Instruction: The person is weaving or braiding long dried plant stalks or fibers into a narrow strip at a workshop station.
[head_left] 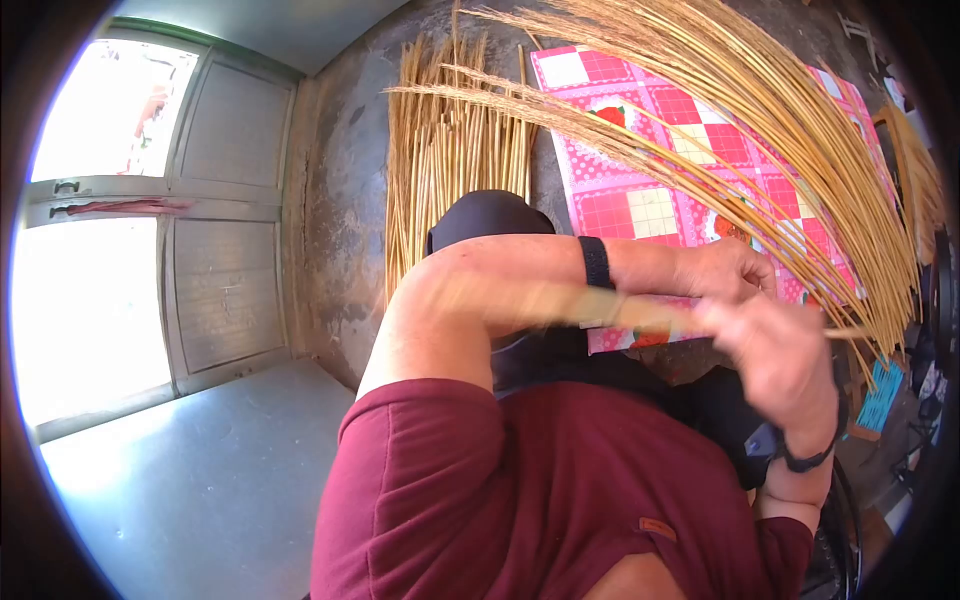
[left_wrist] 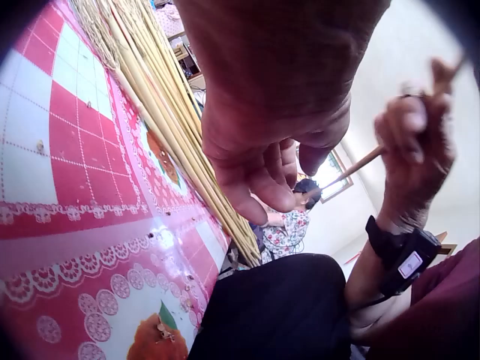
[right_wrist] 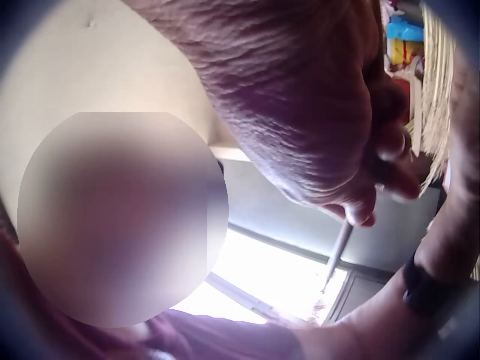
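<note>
A blurred, plumed grass stalk [head_left: 565,304] extends leftward from my right hand [head_left: 775,355], below the left forearm. My right hand grips this stalk, and its thin end comes out to the right of the fist. In the left wrist view the right hand [left_wrist: 416,142] holds the slim stalk [left_wrist: 365,159] with bent fingers. My left hand [head_left: 732,270] is just above the right one, over the edge of the pink cloth. Its fingers [left_wrist: 262,184] are loosely bent, thumb apart from them, with nothing visible between. The right wrist view shows the right fingers curled inward.
A large fan of plumed stalks [head_left: 800,150] lies across the pink patterned tablecloth [head_left: 600,205]. Another bundle [head_left: 460,150] rests on the floor beyond my knee. A metal surface [head_left: 215,480] and a door [head_left: 225,225] are on the left. Another person [left_wrist: 285,234] sits farther off.
</note>
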